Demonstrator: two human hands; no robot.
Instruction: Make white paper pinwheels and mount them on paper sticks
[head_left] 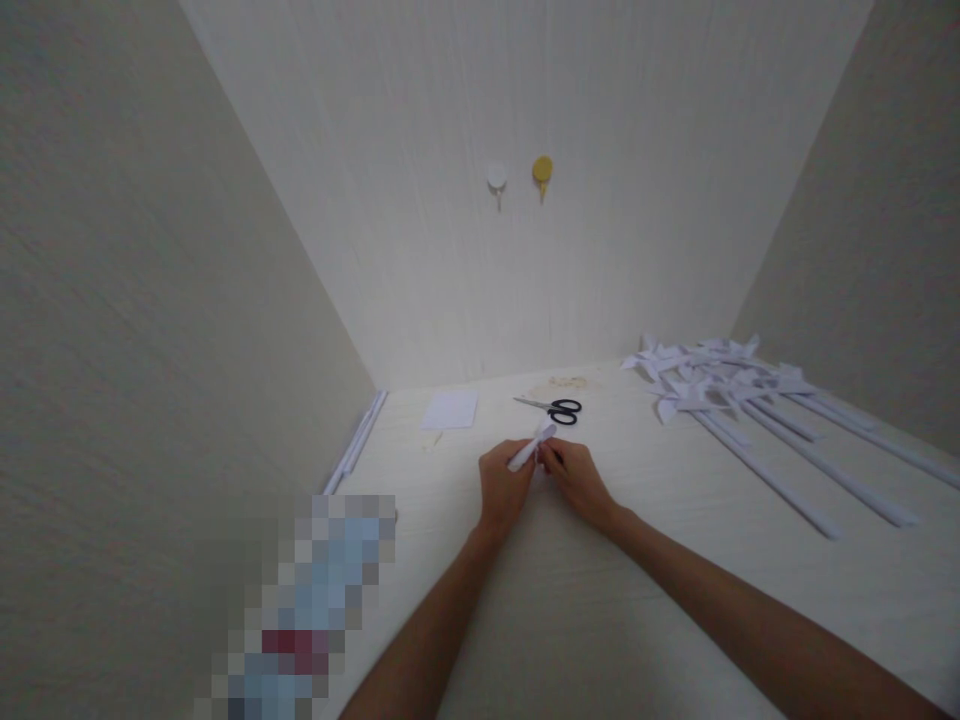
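Note:
My left hand (506, 485) is closed around a folded piece of white paper (531, 448), held above the table in front of me. The paper slants up to the right and ends in a rounded fold. My right hand (576, 480) pinches at the paper's right side, its fingertips close to my left hand's. Whatever else may be between those fingertips is too small to make out. Just beyond my hands lies a pair of scissors (564, 409) with black handles, blades pointing left. A square stack of white paper (450, 409) rests farther left.
White paper pinwheels (697, 378) with rolled paper sticks (787, 480) lie piled at the right. More rolled sticks (364, 435) run along the left wall. Small yellowish bits (568, 382) lie behind the scissors. Two round hooks, one white (496, 178) and one yellow (542, 169), are on the back wall.

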